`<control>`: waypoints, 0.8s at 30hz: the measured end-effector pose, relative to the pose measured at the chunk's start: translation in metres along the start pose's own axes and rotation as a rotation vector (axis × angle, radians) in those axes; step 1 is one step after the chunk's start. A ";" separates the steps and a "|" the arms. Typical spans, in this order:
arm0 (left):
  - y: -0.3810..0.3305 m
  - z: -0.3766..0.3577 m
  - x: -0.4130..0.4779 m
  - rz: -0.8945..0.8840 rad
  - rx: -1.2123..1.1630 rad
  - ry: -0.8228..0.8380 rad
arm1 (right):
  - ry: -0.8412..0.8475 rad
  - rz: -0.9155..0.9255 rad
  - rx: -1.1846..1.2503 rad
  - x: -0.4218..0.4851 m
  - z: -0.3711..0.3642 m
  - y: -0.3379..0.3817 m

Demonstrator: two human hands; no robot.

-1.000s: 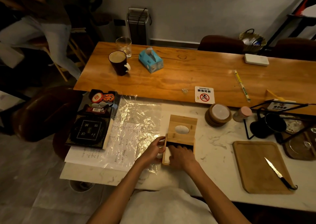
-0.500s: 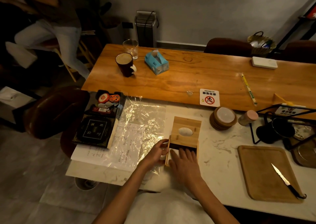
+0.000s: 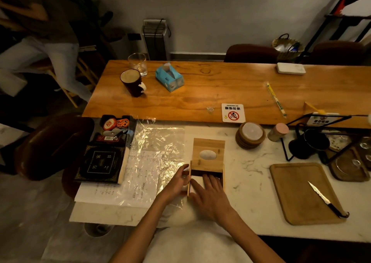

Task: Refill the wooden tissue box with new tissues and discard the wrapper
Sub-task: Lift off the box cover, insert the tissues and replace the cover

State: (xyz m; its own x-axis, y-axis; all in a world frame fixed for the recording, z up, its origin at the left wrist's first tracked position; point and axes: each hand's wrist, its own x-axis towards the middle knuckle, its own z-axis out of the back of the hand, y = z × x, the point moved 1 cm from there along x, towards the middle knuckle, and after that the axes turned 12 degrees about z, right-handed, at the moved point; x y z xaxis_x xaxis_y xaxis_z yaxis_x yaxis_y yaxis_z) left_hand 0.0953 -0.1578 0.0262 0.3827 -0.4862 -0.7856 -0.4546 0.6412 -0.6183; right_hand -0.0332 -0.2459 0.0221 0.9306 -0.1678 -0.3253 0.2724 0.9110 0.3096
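the box [image 3: 207,162] lies on the marble table [image 3: 251,182], its sliding lid [image 3: 208,154] pushed partly away, so the near part is open. the right hand [image 3: 208,196] lies flat, fingers spread, on the white tissues [image 3: 196,182] inside the opening; it grips nothing. the left hand [image 3: 178,182] holds the left wall of the box, thumb on top, fingers curled. the clear wrapper [image 3: 154,154] lies spread just left of the box.
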 end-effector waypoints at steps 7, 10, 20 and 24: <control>0.011 -0.020 -0.019 -0.318 0.727 -0.252 | -0.272 -0.189 0.071 -0.040 0.032 -0.025; 0.006 -0.025 -0.012 -0.259 0.933 -0.244 | -0.067 -0.261 0.073 -0.024 0.031 -0.027; 0.025 -0.026 -0.029 -0.131 1.025 -0.214 | 0.026 -0.249 0.093 -0.042 0.007 -0.024; 0.024 -0.025 -0.027 -0.150 1.004 -0.243 | 0.003 -0.190 0.059 -0.045 0.001 -0.030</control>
State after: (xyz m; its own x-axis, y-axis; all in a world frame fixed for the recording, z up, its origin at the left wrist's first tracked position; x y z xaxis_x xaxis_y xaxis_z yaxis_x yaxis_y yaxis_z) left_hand 0.0541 -0.1436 0.0319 0.5819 -0.5403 -0.6079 0.4460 0.8370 -0.3170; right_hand -0.0825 -0.2656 0.0282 0.8606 -0.3330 -0.3854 0.4566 0.8397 0.2939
